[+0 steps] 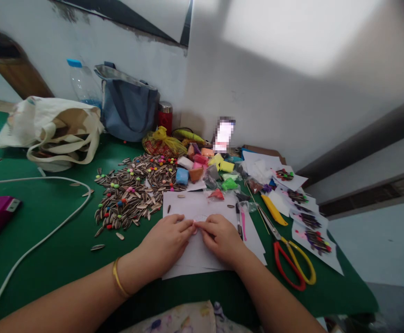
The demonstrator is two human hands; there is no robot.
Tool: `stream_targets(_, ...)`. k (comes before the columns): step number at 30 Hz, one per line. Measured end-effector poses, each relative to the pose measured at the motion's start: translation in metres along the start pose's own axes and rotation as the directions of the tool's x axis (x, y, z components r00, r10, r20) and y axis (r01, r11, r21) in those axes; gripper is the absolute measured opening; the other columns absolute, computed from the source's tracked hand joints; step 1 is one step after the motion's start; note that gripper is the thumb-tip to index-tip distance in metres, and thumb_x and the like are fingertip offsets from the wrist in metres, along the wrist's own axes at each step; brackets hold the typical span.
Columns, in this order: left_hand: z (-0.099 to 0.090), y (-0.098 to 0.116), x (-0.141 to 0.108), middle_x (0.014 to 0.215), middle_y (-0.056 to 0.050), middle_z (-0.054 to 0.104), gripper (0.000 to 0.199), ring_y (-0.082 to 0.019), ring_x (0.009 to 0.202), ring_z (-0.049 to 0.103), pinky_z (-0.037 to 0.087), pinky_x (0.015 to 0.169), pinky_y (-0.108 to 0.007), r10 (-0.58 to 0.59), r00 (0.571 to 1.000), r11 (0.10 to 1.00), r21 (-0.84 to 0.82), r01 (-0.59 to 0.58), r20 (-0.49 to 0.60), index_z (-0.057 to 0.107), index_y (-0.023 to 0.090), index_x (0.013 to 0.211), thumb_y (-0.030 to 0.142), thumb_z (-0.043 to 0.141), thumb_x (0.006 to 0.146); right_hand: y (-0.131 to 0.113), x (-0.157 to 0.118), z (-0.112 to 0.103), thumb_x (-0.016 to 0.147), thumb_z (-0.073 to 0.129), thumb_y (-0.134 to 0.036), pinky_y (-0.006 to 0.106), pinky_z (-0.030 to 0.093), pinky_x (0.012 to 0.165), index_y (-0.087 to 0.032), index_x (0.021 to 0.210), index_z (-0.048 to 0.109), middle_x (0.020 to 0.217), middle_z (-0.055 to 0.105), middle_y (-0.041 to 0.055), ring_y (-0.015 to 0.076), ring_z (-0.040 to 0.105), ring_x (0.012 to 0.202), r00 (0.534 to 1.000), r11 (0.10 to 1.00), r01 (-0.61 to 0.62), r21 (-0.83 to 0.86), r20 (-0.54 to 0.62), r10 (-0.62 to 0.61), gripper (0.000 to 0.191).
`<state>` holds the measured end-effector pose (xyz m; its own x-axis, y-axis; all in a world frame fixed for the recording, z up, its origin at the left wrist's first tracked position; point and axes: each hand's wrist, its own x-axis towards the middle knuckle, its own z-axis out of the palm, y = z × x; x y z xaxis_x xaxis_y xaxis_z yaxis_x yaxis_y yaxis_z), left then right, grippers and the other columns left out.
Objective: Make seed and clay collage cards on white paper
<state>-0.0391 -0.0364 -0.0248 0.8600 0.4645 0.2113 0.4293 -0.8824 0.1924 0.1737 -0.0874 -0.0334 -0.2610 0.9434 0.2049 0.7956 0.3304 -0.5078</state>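
Fingertips of the left hand (167, 239) and right hand (222, 237) meet at a small pink piece (195, 227) on white paper (177, 203), lower centre of the frame, seemingly to steady it from both sides. Each grip looks nearly closed; whether either pinches cannot be told. Scissors (285, 245) lie at lower right, apparently placed for reach.

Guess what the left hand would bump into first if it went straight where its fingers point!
Probably the right hand: the left hand points toward those fingertips. A small pink bit sits there, so which comes first is hard to tell.
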Motion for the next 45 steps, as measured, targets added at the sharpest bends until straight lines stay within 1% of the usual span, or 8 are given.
stream_targets(6, -0.0024, 0.0011, 0.0023, 0.116, -0.011, 0.069, 0.031, -0.028, 0.112, 0.06, 0.049, 0.098, -0.046, 0.013, 1.0, 1.0, 0.006, -0.013, 0.011, 0.064, 0.016, 0.121, 0.017, 0.056, 0.091, -0.0001, 0.0009, 0.003, 0.089, 0.054, -0.016, 0.033, 0.048, 0.08, -0.023, 0.12, 0.07, 0.09, 0.065, 0.0075, 0.0206, 0.058, 0.086, 1.0, 0.997, -0.007, -0.076, 0.008, 0.008, 0.035)
stream_targets(13, -0.0004, 0.0003, 0.0014, 0.121, -0.01, 0.068, 0.035, -0.028, 0.111, 0.06, 0.049, 0.097, -0.046, 0.019, 1.0, 1.0, 0.019, -0.019, -0.005, 0.061, 0.016, 0.127, 0.017, 0.055, 0.093, 0.0018, 0.0021, 0.0007, 0.091, 0.051, -0.016, 0.032, 0.049, 0.082, -0.021, 0.117, 0.071, 0.089, 0.064, 0.0069, 0.0198, 0.059, 0.088, 0.998, 0.999, -0.051, 0.01, -0.028, 0.051, 0.033)
stream_targets(17, -0.0015, 0.0009, 0.0014, 0.119, -0.011, 0.069, 0.034, -0.029, 0.112, 0.06, 0.05, 0.097, -0.046, 0.02, 1.0, 1.0, 0.022, -0.021, 0.011, 0.063, 0.015, 0.125, 0.018, 0.054, 0.093, 0.0023, 0.0019, 0.0023, 0.091, 0.053, -0.017, 0.032, 0.047, 0.081, -0.023, 0.118, 0.071, 0.09, 0.064, 0.0063, 0.0198, 0.059, 0.088, 0.999, 0.999, -0.032, -0.007, -0.013, 0.032, 0.033)
stream_targets(21, -0.0029, 0.0013, 0.0023, 0.119, -0.01, 0.069, 0.033, -0.028, 0.111, 0.059, 0.05, 0.096, -0.046, 0.016, 0.999, 0.999, 0.027, -0.017, 0.03, 0.063, 0.015, 0.124, 0.018, 0.053, 0.094, 0.001, 0.0022, 0.004, 0.09, 0.053, -0.016, 0.033, 0.047, 0.081, -0.021, 0.119, 0.071, 0.089, 0.064, 0.007, 0.0207, 0.058, 0.087, 0.999, 0.998, -0.035, -0.045, 0.006, 0.035, 0.034)
stream_targets(28, 0.0017, -0.0015, 0.0006, 0.121, -0.009, 0.068, 0.031, -0.028, 0.113, 0.058, 0.048, 0.097, -0.046, 0.019, 1.0, 1.0, 0.009, -0.019, -0.006, 0.063, 0.018, 0.123, 0.018, 0.054, 0.094, 0.0011, 0.0035, 0.0028, 0.09, 0.051, -0.015, 0.032, 0.047, 0.084, -0.019, 0.121, 0.068, 0.091, 0.065, 0.0072, 0.0203, 0.059, 0.09, 0.997, 0.997, -0.072, -0.003, -0.018, 0.072, 0.035)
stream_targets(31, -0.0007, -0.0002, 0.0013, 0.117, -0.009, 0.067, 0.03, -0.027, 0.111, 0.057, 0.049, 0.096, -0.045, 0.004, 1.0, 1.0, 0.007, -0.004, 0.004, 0.062, 0.019, 0.123, 0.02, 0.054, 0.094, 0.0005, 0.0039, 0.0033, 0.089, 0.053, -0.015, 0.033, 0.047, 0.083, -0.02, 0.123, 0.067, 0.091, 0.064, 0.0067, 0.0206, 0.058, 0.089, 0.998, 0.998, -0.063, -0.028, 0.0, 0.063, 0.037)
stream_targets(36, -0.0046, 0.0022, 0.0021, 0.108, -0.01, 0.064, 0.028, -0.025, 0.101, 0.058, 0.05, 0.091, -0.044, -0.031, 0.999, 0.999, 0.012, 0.031, 0.018, 0.061, 0.019, 0.122, 0.021, 0.054, 0.094, -0.0019, 0.004, 0.0045, 0.091, 0.053, -0.016, 0.033, 0.044, 0.082, -0.024, 0.122, 0.067, 0.09, 0.062, 0.0057, 0.0207, 0.056, 0.088, 0.998, 0.994, -0.053, -0.091, 0.034, 0.057, 0.036)
stream_targets(45, -0.0059, 0.0025, 0.0023, 0.106, -0.011, 0.064, 0.024, -0.026, 0.103, 0.058, 0.05, 0.091, -0.043, -0.026, 1.0, 1.0, -0.005, 0.026, 0.014, 0.062, 0.017, 0.117, 0.02, 0.054, 0.094, -0.0037, 0.004, 0.0032, 0.09, 0.053, -0.016, 0.032, 0.042, 0.079, -0.025, 0.121, 0.068, 0.089, 0.061, 0.0055, 0.0205, 0.055, 0.086, 0.998, 0.994, -0.04, -0.098, 0.044, 0.044, 0.035)
